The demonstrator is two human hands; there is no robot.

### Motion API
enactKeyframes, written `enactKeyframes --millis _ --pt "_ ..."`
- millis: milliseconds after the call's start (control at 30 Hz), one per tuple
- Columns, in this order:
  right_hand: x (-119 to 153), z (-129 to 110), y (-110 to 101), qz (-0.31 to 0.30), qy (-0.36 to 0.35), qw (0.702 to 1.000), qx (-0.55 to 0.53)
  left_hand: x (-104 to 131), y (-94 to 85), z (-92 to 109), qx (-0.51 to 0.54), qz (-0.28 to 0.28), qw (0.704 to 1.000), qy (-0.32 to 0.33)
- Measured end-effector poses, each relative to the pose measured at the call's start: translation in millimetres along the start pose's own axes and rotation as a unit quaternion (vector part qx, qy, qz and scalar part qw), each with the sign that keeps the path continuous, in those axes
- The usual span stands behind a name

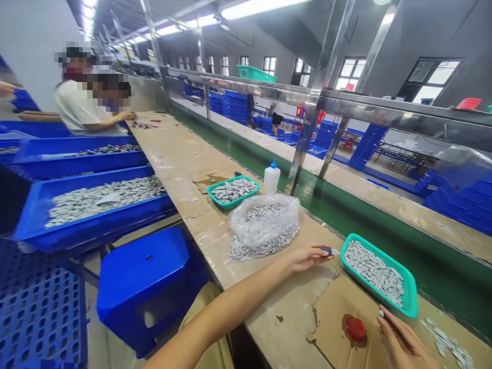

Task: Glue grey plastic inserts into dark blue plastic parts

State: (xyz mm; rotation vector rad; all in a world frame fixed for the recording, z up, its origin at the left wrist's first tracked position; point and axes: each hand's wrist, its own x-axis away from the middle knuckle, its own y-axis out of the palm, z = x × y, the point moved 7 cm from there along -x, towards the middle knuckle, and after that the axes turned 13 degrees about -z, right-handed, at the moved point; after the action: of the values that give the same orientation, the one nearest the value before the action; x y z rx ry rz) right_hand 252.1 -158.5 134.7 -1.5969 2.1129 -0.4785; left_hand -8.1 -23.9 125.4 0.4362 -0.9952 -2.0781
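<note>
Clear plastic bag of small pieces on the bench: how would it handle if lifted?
The bag would probably sag, since its film looks thin and crumpled. Likely bottom-heavy: the pieces lie heaped inside. Its mouth looks open, so tipping could spill some.

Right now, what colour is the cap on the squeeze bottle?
Blue cap, on a whitish bottle; shows best in the head view.
</note>
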Motion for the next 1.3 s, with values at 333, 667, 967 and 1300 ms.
enactKeyframes --millis 333,667,967,1300 --pt "23.6 -11.6 12.9 0.025 0.057 0.985 -0.159 2.8 10.4 -20.1 0.009 0.003 0.998 -0.064" --pt "28.2 -24.0 17.9 -0.016 0.041 0.988 -0.148 4.9 25.3 -22.7 0.019 -0.028 0.996 -0.088" --pt "30.4 -44.2 11.5 -0.048 -0.035 0.998 -0.012 4.0 21.5 -25.3 0.022 0.005 0.996 -0.091" --pt "37.6 -63.3 18.1 -0.083 -0.128 0.98 0.125 0.2 21.8 -29.8 -0.008 -0.006 0.995 -0.096"
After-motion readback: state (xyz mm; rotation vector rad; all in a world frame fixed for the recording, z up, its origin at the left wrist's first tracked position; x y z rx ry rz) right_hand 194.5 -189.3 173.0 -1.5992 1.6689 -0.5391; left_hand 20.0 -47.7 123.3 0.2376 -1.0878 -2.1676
